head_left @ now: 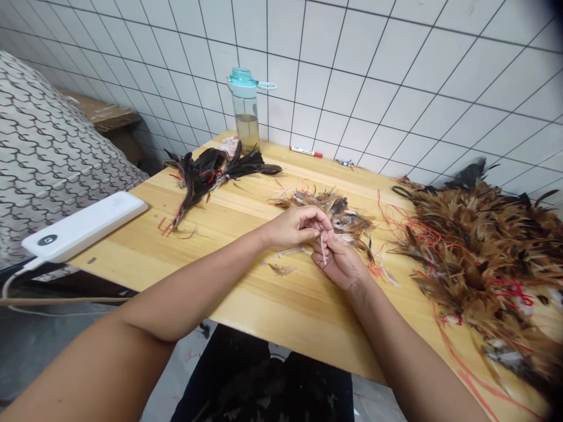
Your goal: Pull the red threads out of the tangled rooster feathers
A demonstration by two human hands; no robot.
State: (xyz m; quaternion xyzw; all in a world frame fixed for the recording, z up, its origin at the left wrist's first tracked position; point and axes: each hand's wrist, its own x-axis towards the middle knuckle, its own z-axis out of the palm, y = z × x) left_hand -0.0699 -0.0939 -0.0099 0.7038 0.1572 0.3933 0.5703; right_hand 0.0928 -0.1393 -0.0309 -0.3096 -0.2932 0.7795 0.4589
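My left hand [297,225] and my right hand [338,258] meet over the table, fingertips pinched together. A thin, pale, pinkish-white strip [324,249] hangs down between them; its upper end is hidden among the fingertips. Just behind my hands lies a loose pile of brown, grey and white feathers [347,218], partly covered by them. A small brown feather tuft [281,269] rests on the wood below my left hand, near another pale strip [292,251].
A big heap of brown feathers [475,234] with red string [424,228] covers the table's right side. Dark feather bundles [206,173] lie at left near a water bottle [246,114]. A white power bank [85,225] sits at the left edge; a marker [305,152] lies by the tiled wall.
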